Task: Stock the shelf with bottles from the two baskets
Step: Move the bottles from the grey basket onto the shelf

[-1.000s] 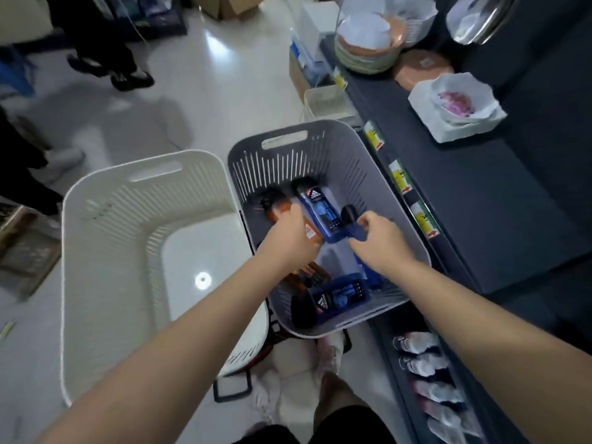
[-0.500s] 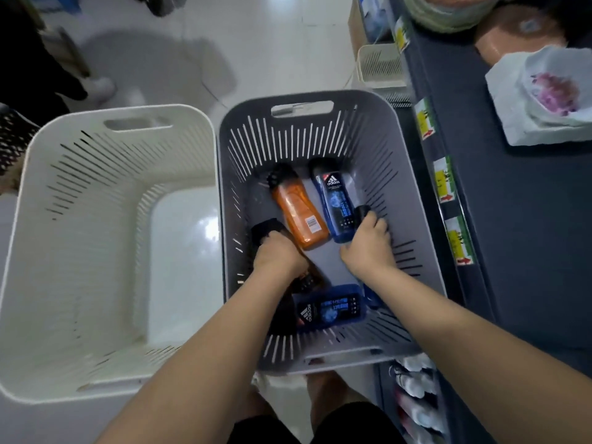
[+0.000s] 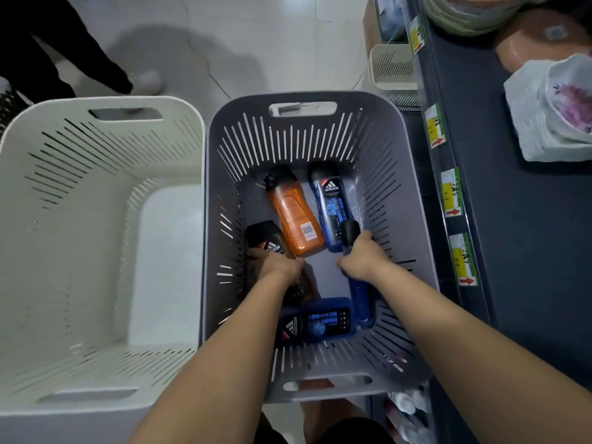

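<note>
Pick-up step, we judge. Our left hand (image 3: 275, 264) grips black Adidas bottle (image 3: 266, 240) in grey basket (image 3: 368, 136), left side; our right hand (image 3: 365, 254) grips blue bottle (image 3: 362, 299), right side. Next move calls for lifting both over rim onto shelf (image 3: 528, 235), right of grey basket.

We see both forearms bare all the way to the edge of view, ending in the bare left hand (image 3: 277, 267) and right hand (image 3: 363, 259). Low between them are black shorts (image 3: 350, 432), and a bare leg (image 3: 323, 411) shows past the hem.
</note>
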Motion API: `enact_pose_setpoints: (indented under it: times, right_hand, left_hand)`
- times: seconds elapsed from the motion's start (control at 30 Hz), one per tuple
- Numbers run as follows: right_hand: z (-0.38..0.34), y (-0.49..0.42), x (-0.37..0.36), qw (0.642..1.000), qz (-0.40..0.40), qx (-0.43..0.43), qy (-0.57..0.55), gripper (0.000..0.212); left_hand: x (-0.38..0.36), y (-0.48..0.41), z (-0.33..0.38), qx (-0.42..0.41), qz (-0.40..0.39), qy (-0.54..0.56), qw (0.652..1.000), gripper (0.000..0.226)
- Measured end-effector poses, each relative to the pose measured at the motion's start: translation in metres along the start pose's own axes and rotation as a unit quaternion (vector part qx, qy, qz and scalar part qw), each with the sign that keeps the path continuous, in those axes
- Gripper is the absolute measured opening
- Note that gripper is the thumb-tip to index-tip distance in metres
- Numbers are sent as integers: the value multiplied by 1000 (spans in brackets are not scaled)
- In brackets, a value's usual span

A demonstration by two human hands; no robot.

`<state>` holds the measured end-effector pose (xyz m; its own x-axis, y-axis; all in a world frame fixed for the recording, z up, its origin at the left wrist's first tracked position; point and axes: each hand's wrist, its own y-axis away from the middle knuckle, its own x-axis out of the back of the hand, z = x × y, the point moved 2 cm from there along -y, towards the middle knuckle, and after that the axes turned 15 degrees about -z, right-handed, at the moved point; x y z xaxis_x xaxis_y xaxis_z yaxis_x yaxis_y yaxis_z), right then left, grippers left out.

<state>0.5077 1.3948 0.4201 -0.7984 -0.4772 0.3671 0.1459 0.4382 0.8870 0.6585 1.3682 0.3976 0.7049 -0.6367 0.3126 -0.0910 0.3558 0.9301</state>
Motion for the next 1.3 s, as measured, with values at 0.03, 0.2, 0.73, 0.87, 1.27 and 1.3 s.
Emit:
enact_pose_setpoints:
  times: [0.03, 0.2, 0.73, 0.87, 1.27, 1.3]
  right_hand:
    - [0, -1, -1, 1000, -10, -6, -13, 71]
    - [-6, 1, 0, 999, 21, 27, 29, 74]
    - [14, -1, -19, 998, -60, -18, -18, 53]
    - [9, 4, -12, 998, -39, 0, -42, 82]
    - [-28, 61, 13, 934, 149, 160, -282, 113]
    - [-30, 68, 15, 928, 162, 166, -291, 110]
  left_hand:
    - [0, -1, 0, 0, -4, 10, 1000, 118]
    - [-2, 0, -1, -6, -12, 74, 997, 116]
    - [28, 26, 23, -140, -38, 260, 954, 65]
    - [33, 37, 19, -159, -62, 224, 960, 65]
    - [65, 94, 35, -304, -30, 40, 951, 57]
    - [69, 101, 38, -323, -12, 13, 946, 62]
